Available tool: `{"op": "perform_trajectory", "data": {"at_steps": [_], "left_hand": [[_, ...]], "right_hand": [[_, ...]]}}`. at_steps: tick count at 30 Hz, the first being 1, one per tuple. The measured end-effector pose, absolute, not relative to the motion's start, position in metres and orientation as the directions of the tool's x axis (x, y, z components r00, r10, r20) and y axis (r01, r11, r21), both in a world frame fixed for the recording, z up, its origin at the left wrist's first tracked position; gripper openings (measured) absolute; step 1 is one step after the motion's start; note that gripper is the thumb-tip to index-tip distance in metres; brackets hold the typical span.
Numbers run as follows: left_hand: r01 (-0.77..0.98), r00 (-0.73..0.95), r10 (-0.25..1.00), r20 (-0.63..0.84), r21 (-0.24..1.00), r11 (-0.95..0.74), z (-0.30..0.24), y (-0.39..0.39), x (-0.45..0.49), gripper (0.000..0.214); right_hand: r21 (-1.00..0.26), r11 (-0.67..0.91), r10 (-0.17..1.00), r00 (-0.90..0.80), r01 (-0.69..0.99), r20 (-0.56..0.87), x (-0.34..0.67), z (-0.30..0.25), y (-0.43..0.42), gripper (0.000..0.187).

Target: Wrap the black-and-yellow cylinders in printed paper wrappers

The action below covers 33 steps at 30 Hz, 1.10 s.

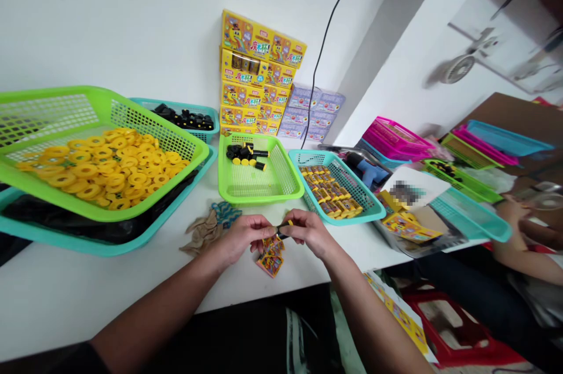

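My left hand (246, 234) and my right hand (308, 232) meet above the white table's (65, 298) front edge, both pinched on a small black and yellow cylinder (282, 228). Under them lies a small pile of printed yellow and red cards (271, 258). Directly behind my hands a green basket (281, 186) holds a few more black and yellow cylinders (247, 155). To its right a teal basket (373, 210) contains several small wrapped yellow pieces (331, 191).
A large green basket (53, 110) of yellow rings (109, 166) rests on a teal basket at left. Stacked yellow boxes (257, 78) and purple boxes (310, 113) stand against the wall. Another person's arm (523, 227) and more coloured baskets are at right. A brownish scrap (203, 231) lies left of my hands.
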State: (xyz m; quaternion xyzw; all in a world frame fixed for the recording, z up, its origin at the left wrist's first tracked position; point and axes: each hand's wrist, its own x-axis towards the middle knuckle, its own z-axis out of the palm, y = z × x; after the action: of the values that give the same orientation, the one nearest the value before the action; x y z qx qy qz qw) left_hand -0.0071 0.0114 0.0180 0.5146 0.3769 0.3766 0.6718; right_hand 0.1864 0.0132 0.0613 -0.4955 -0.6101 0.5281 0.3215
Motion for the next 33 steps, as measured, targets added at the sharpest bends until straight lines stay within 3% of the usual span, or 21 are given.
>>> {"op": "perform_trajectory", "data": {"at_steps": [5,12,23,27,33], "left_hand": [[-0.139,0.436,0.892,-0.116,0.971,0.194,0.016,0.011,-0.005,0.032],[-0.413,0.509,0.838,-0.197,0.798,0.438,0.009,0.014,-0.003,0.032],[-0.473,0.442,0.879,-0.180,0.785,0.399,0.008,0.010,0.002,0.025],[-0.475,0.467,0.865,-0.181,0.774,0.418,0.007,0.009,0.001,0.024],[-0.489,0.486,0.861,-0.150,0.770,0.411,0.010,0.008,0.000,0.024]], "right_hand": [[-0.950,-0.036,0.950,-0.284,0.311,-0.129,0.183,0.058,0.015,0.023],[-0.993,-0.014,0.973,-0.227,0.120,-0.041,0.174,0.041,0.011,0.039],[-0.987,0.157,0.979,-0.132,-0.018,0.158,0.176,0.025,0.005,0.027],[-0.951,0.292,0.946,-0.180,0.105,0.271,0.183,0.028,0.004,0.024],[-0.961,0.263,0.947,-0.212,0.082,0.241,0.183,0.030,-0.004,0.024]]}}
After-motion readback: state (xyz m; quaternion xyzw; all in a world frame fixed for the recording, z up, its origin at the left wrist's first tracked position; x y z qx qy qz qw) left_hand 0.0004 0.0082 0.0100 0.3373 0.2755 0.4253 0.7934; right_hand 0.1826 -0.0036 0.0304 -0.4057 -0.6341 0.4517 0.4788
